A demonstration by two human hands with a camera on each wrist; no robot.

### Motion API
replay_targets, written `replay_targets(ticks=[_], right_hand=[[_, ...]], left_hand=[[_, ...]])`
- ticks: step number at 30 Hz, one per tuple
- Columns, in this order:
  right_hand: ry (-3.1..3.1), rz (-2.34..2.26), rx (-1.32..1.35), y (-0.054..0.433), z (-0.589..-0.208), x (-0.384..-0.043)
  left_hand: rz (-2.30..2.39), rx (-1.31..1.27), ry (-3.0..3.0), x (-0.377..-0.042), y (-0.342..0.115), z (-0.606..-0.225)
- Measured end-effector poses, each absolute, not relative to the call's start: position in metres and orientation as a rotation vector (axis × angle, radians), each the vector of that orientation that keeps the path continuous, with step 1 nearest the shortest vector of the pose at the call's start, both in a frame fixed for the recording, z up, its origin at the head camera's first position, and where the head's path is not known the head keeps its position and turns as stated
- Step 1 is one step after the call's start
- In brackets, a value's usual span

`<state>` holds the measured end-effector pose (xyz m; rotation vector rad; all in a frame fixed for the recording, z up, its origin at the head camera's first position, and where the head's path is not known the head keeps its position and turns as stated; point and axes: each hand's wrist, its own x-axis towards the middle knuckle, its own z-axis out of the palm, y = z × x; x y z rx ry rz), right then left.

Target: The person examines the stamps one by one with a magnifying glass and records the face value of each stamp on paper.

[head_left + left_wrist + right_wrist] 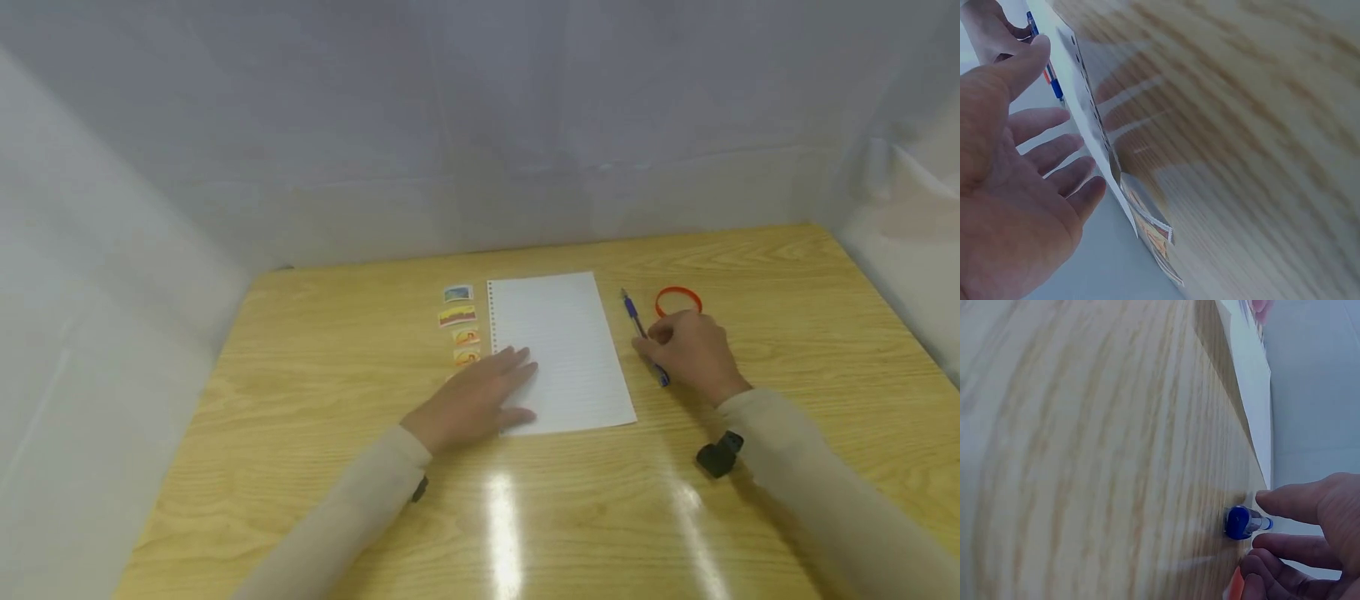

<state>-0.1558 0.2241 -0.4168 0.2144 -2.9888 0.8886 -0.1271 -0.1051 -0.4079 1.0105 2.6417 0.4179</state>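
Observation:
My left hand (480, 396) lies with its fingers spread over the left edge of a lined sheet of paper (558, 342), which has punched holes along that side. In the left wrist view, that hand (1029, 150) shows its palm, fingers and thumb apart. My right hand (693, 350) is at a blue pen (632, 310) lying on the table to the right of the sheet. In the right wrist view, thumb and index fingertips stand either side of the pen (1239, 522), a gap between them. The other fingers are bent beside an orange-red band (1235, 586).
Left of the sheet, several small stamps (457, 315) form a column, the lowest partly behind my left hand. The red band (678, 289) forms a ring beyond my right hand. Pale curtains (375, 125) hang behind the wooden table (322, 350) and at both sides.

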Motion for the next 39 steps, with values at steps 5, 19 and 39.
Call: replay_targets(ticks=[5,19,39], right_hand=[[-2.963,0.885,0.208,0.2232,-0.4191,-0.1560],[-2.960,0.924,0.119,0.2195,-0.4189,-0.1559],[-2.918,0.947,0.079,0.2201,-0.4132,-0.1577]], left_hand=[[0.372,1.053,2.625,-0.1271,-0.1052,-0.4078],[0.351,1.075,2.604,-0.1276,-0.1050,-0.4074],[0.352,1.065,2.596,-0.1263,-0.1070,-0.4078]])
